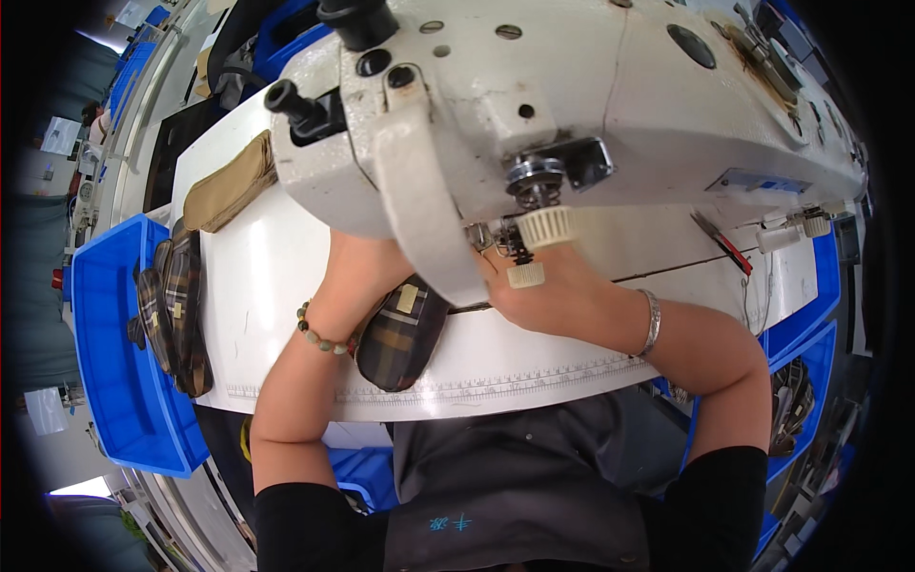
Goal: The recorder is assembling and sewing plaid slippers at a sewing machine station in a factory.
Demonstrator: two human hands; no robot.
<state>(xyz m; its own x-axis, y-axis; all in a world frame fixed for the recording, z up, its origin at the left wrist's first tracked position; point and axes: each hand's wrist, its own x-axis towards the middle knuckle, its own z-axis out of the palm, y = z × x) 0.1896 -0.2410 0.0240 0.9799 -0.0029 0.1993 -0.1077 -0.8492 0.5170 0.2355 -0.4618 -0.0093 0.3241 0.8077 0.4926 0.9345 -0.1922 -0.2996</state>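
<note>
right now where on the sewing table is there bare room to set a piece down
The white table is bare between the plaid pieces stacked at the blue bin and the left forearm. The front strip along the printed ruler is also free. It is crowded under the machine head, where both hands hold the plaid pouch.

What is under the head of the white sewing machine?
Under the sewing machine head: both hands, left hand, right hand, and a plaid pouch. The needle area and fingers are covered.

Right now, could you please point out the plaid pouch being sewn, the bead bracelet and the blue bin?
plaid pouch [400,338], head view, middle of its checked panel.
bead bracelet [322,336], head view, beads on the left wrist.
blue bin [105,381], head view, bare floor.
</note>
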